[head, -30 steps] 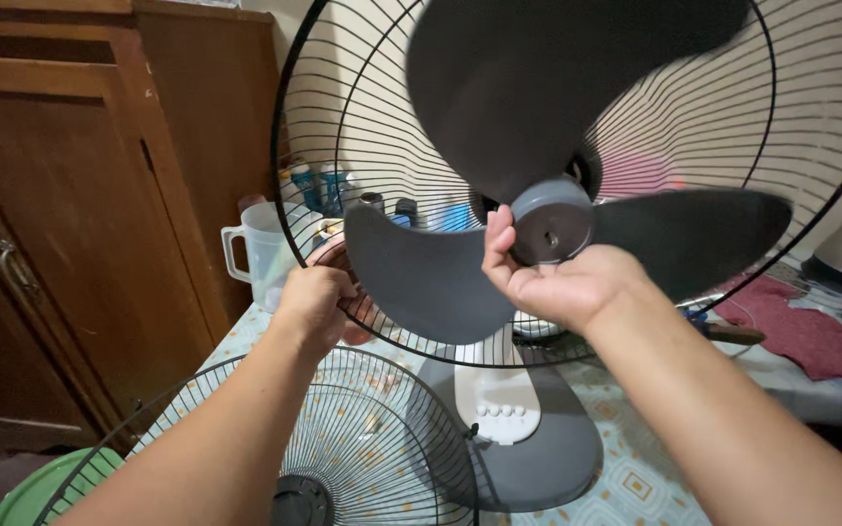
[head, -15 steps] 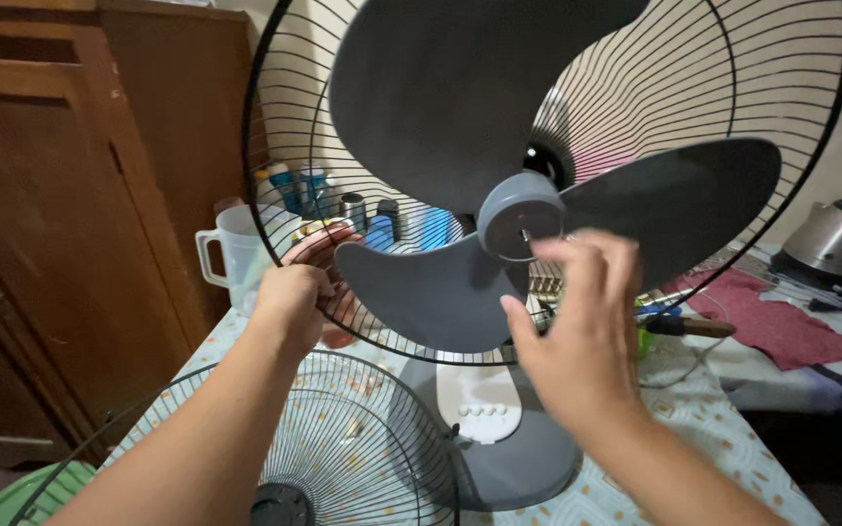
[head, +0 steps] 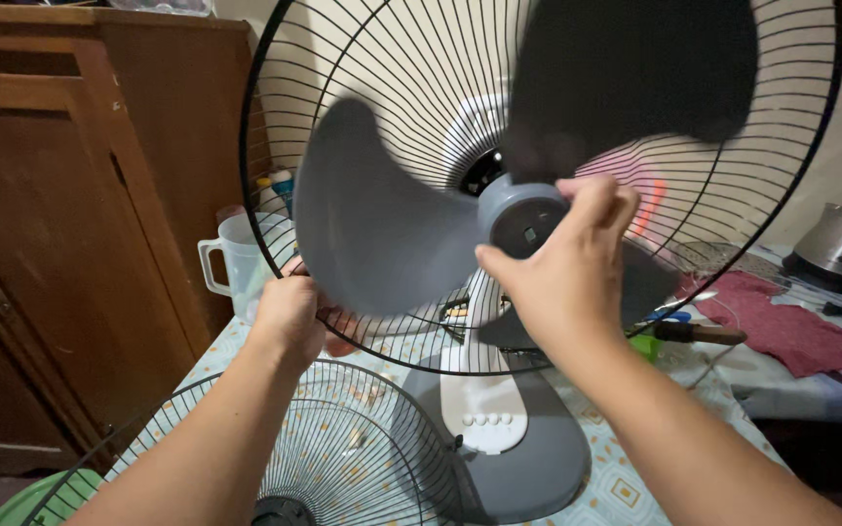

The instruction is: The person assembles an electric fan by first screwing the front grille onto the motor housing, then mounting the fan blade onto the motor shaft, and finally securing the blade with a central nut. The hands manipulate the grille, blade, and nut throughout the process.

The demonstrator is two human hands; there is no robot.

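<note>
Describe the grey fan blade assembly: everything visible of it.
The fan blade assembly is grey, plastic by its look, with three broad curved blades joined at a round grey hub. It sits in front of the black wire rear guard, above the fan's grey and white base. The blades are blurred; the upper right one looks darkest. The right hand wraps its fingers over the hub and covers part of the lower blade. The left hand grips the guard's lower rim, not the blades.

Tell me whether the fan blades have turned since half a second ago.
Yes. The blades have rotated about the hub: the one that hung low left now points left, against the fixed rear grille.
</note>
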